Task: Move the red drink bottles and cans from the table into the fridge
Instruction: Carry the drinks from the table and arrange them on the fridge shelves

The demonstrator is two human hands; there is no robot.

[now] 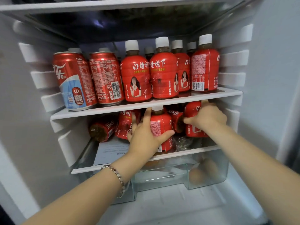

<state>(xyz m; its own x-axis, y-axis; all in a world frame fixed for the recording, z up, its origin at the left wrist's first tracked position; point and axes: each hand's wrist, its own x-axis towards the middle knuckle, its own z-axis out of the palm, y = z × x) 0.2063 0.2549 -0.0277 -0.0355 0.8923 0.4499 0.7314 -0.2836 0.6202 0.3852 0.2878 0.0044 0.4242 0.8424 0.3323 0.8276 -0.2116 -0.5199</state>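
The fridge stands open in front of me. Its upper glass shelf (146,105) carries two red cola cans (90,78) on the left and several upright red bottles (164,70) with white caps. On the lower shelf (186,153), my left hand (144,135) grips an upright red bottle (160,125) at the front. My right hand (206,116) grips another red bottle (194,120) at the right, just under the upper shelf. One more red bottle (102,129) lies on its side at the left, and one (125,122) stands behind my left hand.
A sheet of paper (110,151) lies on the lower shelf at the left. Below it a clear drawer (209,174) holds round brownish items. Ribbed white fridge walls (48,82) close in on both sides. A dark upper compartment (129,21) sits above.
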